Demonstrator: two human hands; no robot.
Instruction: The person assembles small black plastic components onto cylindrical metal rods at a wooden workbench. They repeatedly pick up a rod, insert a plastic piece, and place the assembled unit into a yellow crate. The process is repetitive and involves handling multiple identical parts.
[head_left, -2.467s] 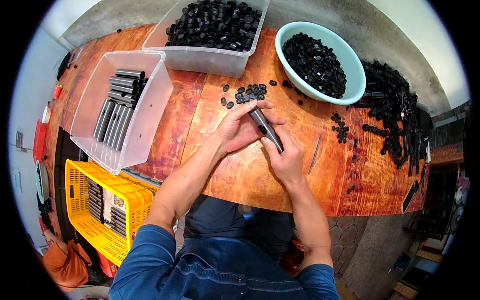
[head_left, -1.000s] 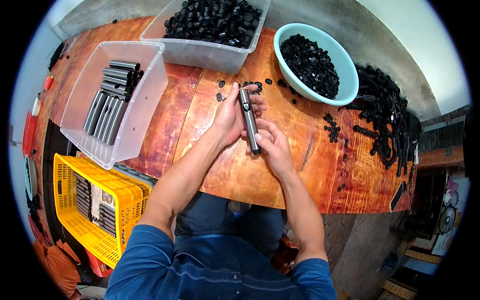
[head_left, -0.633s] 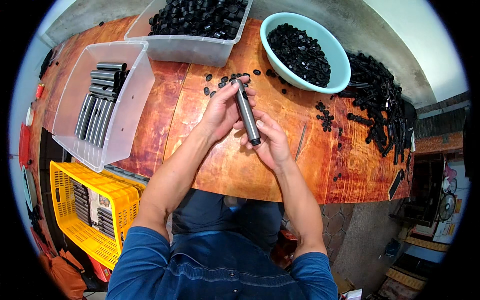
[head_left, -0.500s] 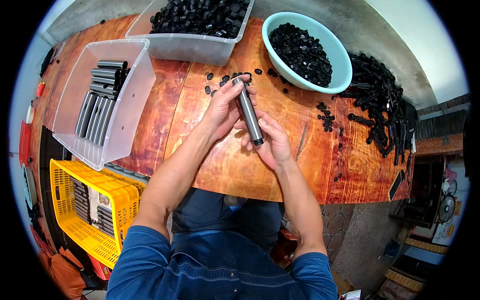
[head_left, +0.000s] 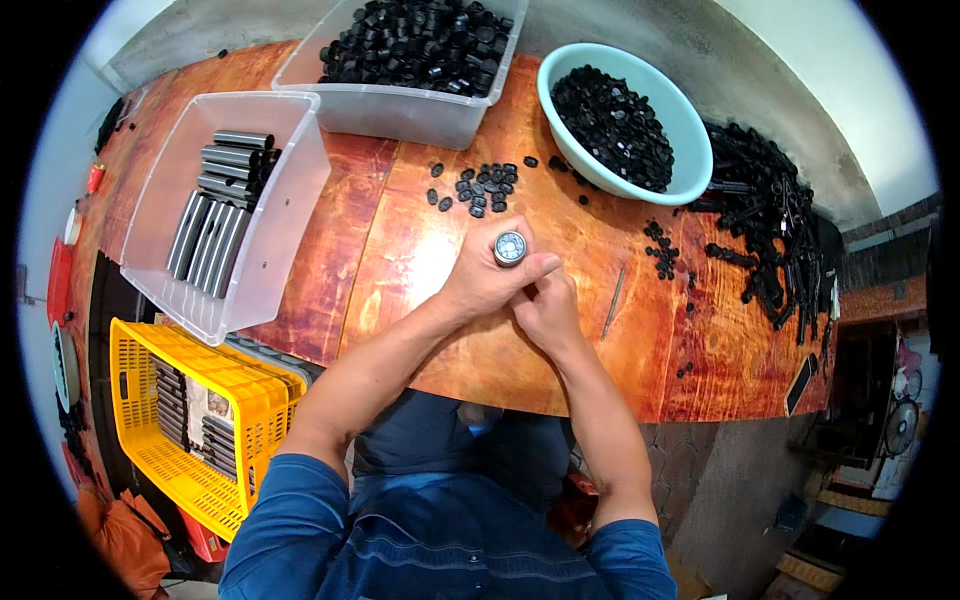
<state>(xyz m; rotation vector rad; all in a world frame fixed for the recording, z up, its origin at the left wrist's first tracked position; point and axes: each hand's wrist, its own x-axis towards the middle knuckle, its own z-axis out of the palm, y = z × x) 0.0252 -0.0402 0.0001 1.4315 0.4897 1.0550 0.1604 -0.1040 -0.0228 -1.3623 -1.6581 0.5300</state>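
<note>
A grey metal tube [head_left: 510, 249] stands nearly end-on to me over the table, with a dark round cap in its upper end. My left hand [head_left: 482, 278] is wrapped around the tube just below that end, thumb reaching to the right. Pressed close under it, my right hand [head_left: 549, 308] is closed at the tube's lower part; its fingertips and the tube's bottom end are hidden. Just beyond my hands lies a loose group of small black plugs [head_left: 487, 183] on the wooden table [head_left: 440, 360].
At left, a clear plastic bin [head_left: 297, 215] holds several metal tubes [head_left: 208, 240]. Behind are a bin [head_left: 400, 122] of black caps and a light-blue basin [head_left: 690, 150] of small black parts. A black parts heap [head_left: 770, 230] lies right; a yellow crate [head_left: 185, 485] sits lower left.
The tube has turned from lying slanted along my hands to pointing its capped end up at me. My left hand has slid down around it, and my hands have drawn together, uncovering the black plugs.
</note>
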